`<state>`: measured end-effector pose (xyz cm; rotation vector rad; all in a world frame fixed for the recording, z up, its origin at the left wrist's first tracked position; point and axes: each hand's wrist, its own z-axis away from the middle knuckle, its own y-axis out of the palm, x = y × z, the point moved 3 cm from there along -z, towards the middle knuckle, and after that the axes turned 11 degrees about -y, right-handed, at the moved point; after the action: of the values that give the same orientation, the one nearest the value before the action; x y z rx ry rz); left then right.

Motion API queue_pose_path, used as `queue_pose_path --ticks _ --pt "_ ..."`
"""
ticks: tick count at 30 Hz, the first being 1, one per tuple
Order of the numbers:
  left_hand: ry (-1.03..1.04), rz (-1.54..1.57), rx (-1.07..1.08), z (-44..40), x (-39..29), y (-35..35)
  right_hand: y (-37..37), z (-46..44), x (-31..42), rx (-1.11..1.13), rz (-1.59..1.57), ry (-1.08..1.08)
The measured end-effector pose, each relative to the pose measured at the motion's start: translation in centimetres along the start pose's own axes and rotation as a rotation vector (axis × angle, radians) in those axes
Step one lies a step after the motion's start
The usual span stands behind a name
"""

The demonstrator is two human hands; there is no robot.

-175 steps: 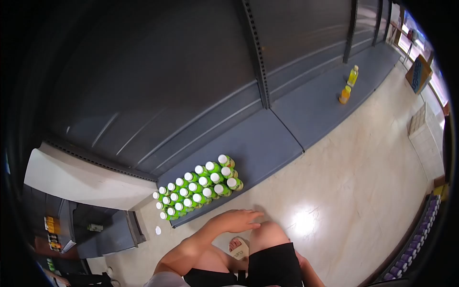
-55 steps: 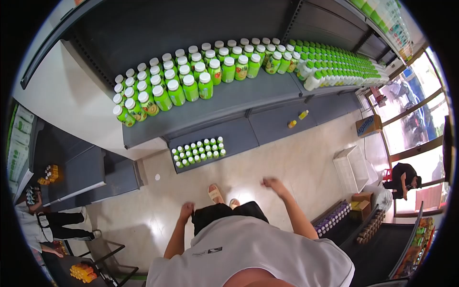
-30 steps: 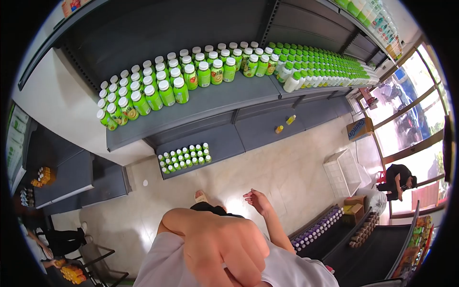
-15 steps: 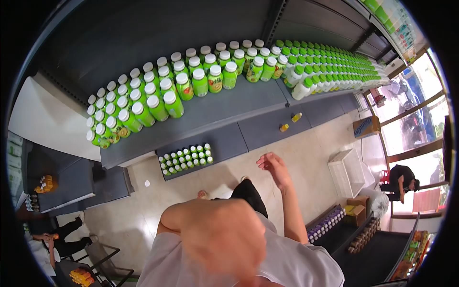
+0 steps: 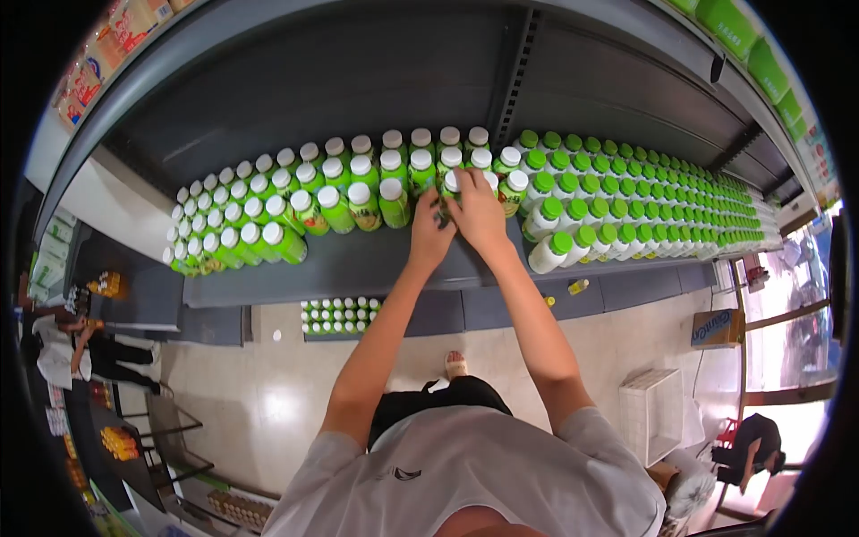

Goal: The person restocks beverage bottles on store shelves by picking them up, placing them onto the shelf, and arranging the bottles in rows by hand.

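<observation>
Both my hands reach among the green bottles with white caps [image 5: 337,210] on the upper shelf [image 5: 358,259]. My left hand [image 5: 433,228] has its fingers round the front of a bottle near the middle of the rows. Right beside it, my right hand [image 5: 478,210] lies over bottles, its fingers bent round a white-capped one. The fingers partly hide these bottles. To the right of my hands stand rows of white bottles with green caps [image 5: 548,253].
On the lower shelf [image 5: 438,313] are small-looking green bottles [image 5: 340,315] and a yellow bottle [image 5: 579,286]. A white crate [image 5: 650,416] and a cardboard box [image 5: 718,328] stand on the floor at right. One person [image 5: 756,447] is at right, another [image 5: 72,349] at left.
My hands have moved forward from near my body to the bottles on the upper shelf. The view has shifted closer to that shelf. The left person's posture has changed.
</observation>
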<state>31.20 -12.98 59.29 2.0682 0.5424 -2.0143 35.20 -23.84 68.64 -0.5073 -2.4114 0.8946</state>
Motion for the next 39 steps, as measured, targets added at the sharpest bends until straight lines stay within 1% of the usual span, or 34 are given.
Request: queue_pose_path --ticks 1,2,3,5,7,8,9,10,12,14,15,16,17,18,19,20,21,23,25,26,28,29,30,34,37,39 --pt "0.068 -0.011 -0.054 -0.9 0.9 0.6 0.3 0.0 0.2 0.044 -0.010 0.036" --pt "0.149 -0.022 -0.113 -1.3 0.1 0.9 0.5 -0.4 0.4 0.082 -0.016 0.061" --pt "0.150 -0.034 -0.126 -1.3 -0.3 1.1 0.5 -0.7 0.5 0.117 -0.019 0.082" --pt "0.149 -0.060 -0.151 -0.8 -1.4 1.1 0.3 -0.3 0.9 0.114 -0.099 -0.011" --pt "0.194 -0.177 -0.183 0.7 -2.2 0.5 -0.3 1.2 1.4 0.128 -0.185 -0.120" --pt "0.216 -0.232 -0.202 1.4 -2.6 0.1 -1.4 1.9 2.1 0.138 -0.288 -0.108" --pt "0.414 -0.312 -0.249 3.2 -4.0 -0.5 -3.4 2.9 3.3 0.151 -0.391 -0.089" --pt "0.380 -0.304 -0.242 5.4 -4.8 -1.2 -4.9 4.6 4.2 0.163 -0.495 -0.066" --pt "0.310 -0.292 -0.214 10.3 -5.6 -2.7 -5.3 9.9 4.1 0.047 -0.758 0.097" --pt "0.123 -0.109 -0.173 15.0 -4.5 -4.3 -4.6 18.3 1.9 0.063 -0.657 0.240" --pt "0.025 -0.028 -0.134 17.4 -4.0 -5.4 -3.2 23.7 0.6 0.107 -0.713 0.324" --pt "-0.054 0.048 -0.070 20.1 -2.1 -6.5 -2.0 30.1 -0.4 0.248 -0.770 0.492" --pt "-0.101 0.072 -0.053 22.7 -0.5 -7.7 1.7 42.0 -4.7 0.571 -0.456 0.525" --pt "-0.171 0.086 -0.043 25.3 2.2 -9.0 4.7 55.3 -8.1 0.939 -0.272 0.337" --pt "-0.250 0.134 -0.055 28.2 4.7 -10.1 4.2 64.1 -7.0 1.159 -0.224 0.374" --pt "-0.373 0.184 -0.089 31.1 7.7 -11.6 2.2 69.8 -5.5 1.346 -0.287 0.528" --pt "-0.507 0.238 -0.116 33.8 10.4 -13.1 -0.1 72.4 -4.0 1.452 -0.347 0.715" --pt "-0.562 0.228 -0.165 38.7 13.8 -17.0 -3.4 74.3 -1.9 1.482 -0.385 0.949" --pt "-0.582 0.146 -0.196 43.2 16.7 -20.3 -4.2 73.8 -0.7 1.454 -0.387 1.050" --pt "-0.587 0.108 -0.212 44.7 18.0 -21.8 -4.0 72.9 -0.7 1.414 -0.390 1.051" --pt "-0.659 0.079 -0.170 47.5 19.8 -24.2 -2.6 70.6 -0.6 1.323 -0.403 1.026" --pt "-0.725 0.119 -0.174 48.5 19.3 -25.0 -1.9 69.3 -0.4 1.275 -0.416 1.010" --pt "-0.768 0.085 -0.174 49.2 19.1 -25.8 -1.1 67.6 -0.2 1.222 -0.429 1.001" --pt "-0.809 0.091 -0.191 50.1 19.9 -27.4 2.4 59.7 1.7 1.054 -0.502 0.911" --pt "-0.795 0.136 -0.233 49.6 20.2 -27.3 3.9 55.9 3.7 1.028 -0.542 0.859" --pt "-0.778 0.151 -0.264 48.9 19.9 -26.9 4.4 55.3 4.4 1.054 -0.556 0.838"
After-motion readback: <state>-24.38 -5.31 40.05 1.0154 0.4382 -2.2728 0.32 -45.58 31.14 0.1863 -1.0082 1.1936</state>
